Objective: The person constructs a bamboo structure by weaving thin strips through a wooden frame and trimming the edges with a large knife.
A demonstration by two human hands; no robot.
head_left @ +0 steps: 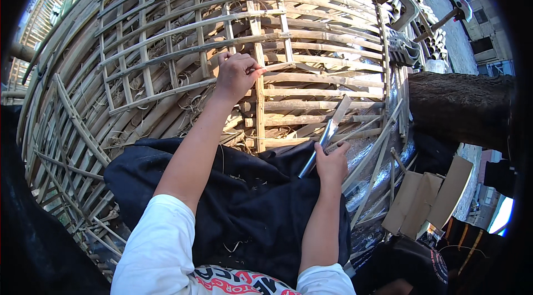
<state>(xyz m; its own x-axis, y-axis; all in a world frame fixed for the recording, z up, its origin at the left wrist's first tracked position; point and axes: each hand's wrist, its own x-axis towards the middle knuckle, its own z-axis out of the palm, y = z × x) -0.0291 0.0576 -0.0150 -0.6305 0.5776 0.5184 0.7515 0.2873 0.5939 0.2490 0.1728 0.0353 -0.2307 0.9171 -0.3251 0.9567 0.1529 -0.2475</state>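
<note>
In front of me lies a bamboo lattice panel (pixel 194 28) of crossed split strips. My left hand (pixel 239 76) is at its near edge, thumb and fingers pinched on the bamboo strip (pixel 279 66) of that edge, close to the right corner. Lower and to the right, my right hand (pixel 332 162) is closed around a long slim knife-like tool (pixel 331 128), with a shiny silver length toward me and a flat tan end pointing away. Its fingers are partly hidden. Black cloth (pixel 244 195) covers my lap beneath both arms.
Loose bamboo strips (pixel 322 81) lie beneath and right of the panel, with curled shavings among them. A thick log (pixel 461 106) stands at the right, near a hammer-like tool (pixel 447 20), a shoe (pixel 402 51) and an open cardboard box (pixel 422 195). A person in black (pixel 411 267) is at lower right.
</note>
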